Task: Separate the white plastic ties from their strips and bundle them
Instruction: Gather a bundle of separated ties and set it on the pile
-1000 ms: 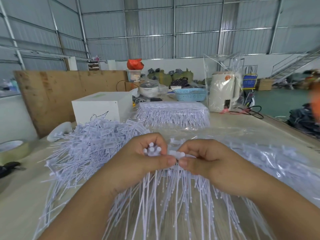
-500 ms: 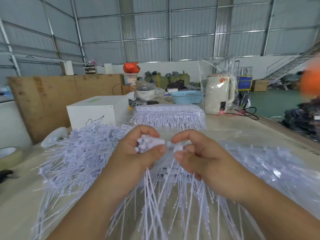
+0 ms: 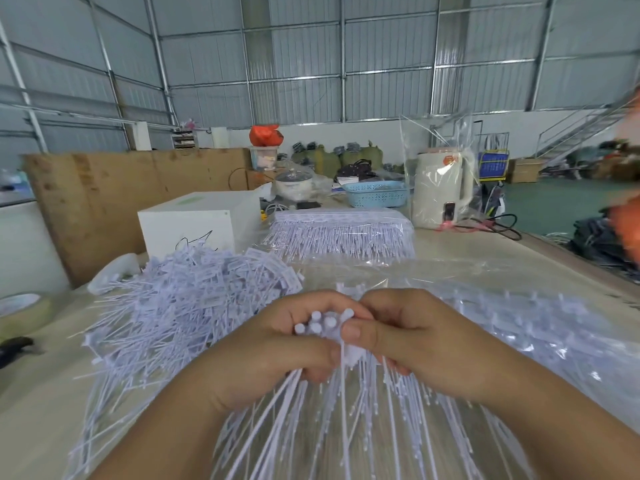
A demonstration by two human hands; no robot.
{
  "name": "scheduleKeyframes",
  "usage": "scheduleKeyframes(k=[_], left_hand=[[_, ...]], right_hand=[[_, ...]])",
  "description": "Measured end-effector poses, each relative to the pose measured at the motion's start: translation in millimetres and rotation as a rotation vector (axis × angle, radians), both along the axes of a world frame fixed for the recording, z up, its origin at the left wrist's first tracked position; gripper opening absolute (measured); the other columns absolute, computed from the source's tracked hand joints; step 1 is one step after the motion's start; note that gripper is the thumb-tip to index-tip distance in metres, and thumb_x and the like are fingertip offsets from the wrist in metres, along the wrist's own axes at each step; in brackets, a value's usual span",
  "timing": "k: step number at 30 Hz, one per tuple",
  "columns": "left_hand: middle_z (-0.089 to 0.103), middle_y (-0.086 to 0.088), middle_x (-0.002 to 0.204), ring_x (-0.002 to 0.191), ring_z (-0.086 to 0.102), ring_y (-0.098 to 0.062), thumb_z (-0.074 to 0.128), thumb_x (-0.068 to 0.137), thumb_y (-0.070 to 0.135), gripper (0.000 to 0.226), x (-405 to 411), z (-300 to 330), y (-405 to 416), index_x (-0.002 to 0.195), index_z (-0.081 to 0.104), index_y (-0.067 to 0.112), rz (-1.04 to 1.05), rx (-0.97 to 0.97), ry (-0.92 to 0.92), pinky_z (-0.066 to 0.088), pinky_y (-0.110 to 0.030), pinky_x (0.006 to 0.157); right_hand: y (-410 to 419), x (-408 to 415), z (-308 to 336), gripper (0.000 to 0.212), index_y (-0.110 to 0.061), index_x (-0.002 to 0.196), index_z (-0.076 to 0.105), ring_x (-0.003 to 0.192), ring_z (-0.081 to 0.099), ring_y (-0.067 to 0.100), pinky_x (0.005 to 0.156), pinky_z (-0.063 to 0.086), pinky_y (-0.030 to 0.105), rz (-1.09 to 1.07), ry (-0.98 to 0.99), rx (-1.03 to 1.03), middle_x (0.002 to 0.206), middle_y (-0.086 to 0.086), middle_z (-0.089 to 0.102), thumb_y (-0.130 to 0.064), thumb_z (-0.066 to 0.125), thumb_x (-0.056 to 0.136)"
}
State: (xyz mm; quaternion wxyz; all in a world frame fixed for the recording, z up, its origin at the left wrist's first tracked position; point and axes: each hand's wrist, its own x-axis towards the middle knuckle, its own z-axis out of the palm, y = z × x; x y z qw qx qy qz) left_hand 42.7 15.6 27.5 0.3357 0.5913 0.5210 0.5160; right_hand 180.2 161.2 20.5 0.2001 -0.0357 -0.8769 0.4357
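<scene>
- Nearest, long white tails of the plastic ties (image 3: 311, 427) fan down toward the camera from both hands, spreading over the surface (image 3: 41, 410).
- The left hand (image 3: 277, 351) has its grip clenched round a small bundle of ties (image 3: 322, 323), whose round heads poke up above the fingers.
- The right hand (image 3: 408, 341) meets it, thumb and fingers pinching ties at the same cluster of heads; whether it is tearing one free or adding it, I cannot tell.
- To the left lies a large loose heap of ties (image 3: 180, 306), seemingly separated but not bundled.
- To the right, more ties lie in clear plastic wrap (image 3: 519, 327), apparently unworked stock.
- Farther back, a wrapped pack of strips (image 3: 341, 233) sits intact beside a white box (image 3: 197, 223).
- Judged so: the bundle in hand is small and much stock remains, so the job looks far from finished.
</scene>
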Motion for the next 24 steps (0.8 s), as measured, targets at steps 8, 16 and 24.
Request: scheduleKeyframes(k=[8,16,24], left_hand=[[0.054,0.009,0.06,0.049,0.045,-0.003,0.073,0.069,0.029,0.007,-0.8,-4.5,0.8,0.074,0.071,0.024,0.091,0.053,-0.045,0.039,-0.014,0.048],[0.054,0.012,0.062,0.054,0.045,-0.005,0.07,0.078,0.022,0.011,4.8,-6.1,10.6,0.07,0.067,0.029,0.334,0.141,-0.013,0.039,-0.016,0.05],[0.054,0.008,0.062,0.048,0.045,-0.008,0.08,0.073,0.026,0.015,-2.2,-5.4,10.9,0.07,0.066,0.026,0.422,0.169,-0.068,0.041,-0.018,0.049]], right_hand=[[2.2,5.8,5.8,0.041,-0.022,0.065,0.054,0.054,0.037,0.013,0.055,0.031,0.03,0.044,-0.084,0.059,0.054,-0.008,0.036,-0.057,0.063,0.084],[-10.6,-6.9,-6.1,0.046,-0.017,0.062,0.046,0.046,0.032,0.006,0.047,0.028,0.024,-0.264,0.141,0.176,0.048,-0.01,0.039,-0.056,0.055,0.085],[-5.7,0.9,3.7,0.026,-0.033,0.086,0.055,0.044,0.034,0.002,0.045,0.029,0.015,-0.162,0.213,-0.006,0.049,-0.013,0.039,-0.056,0.059,0.076]])
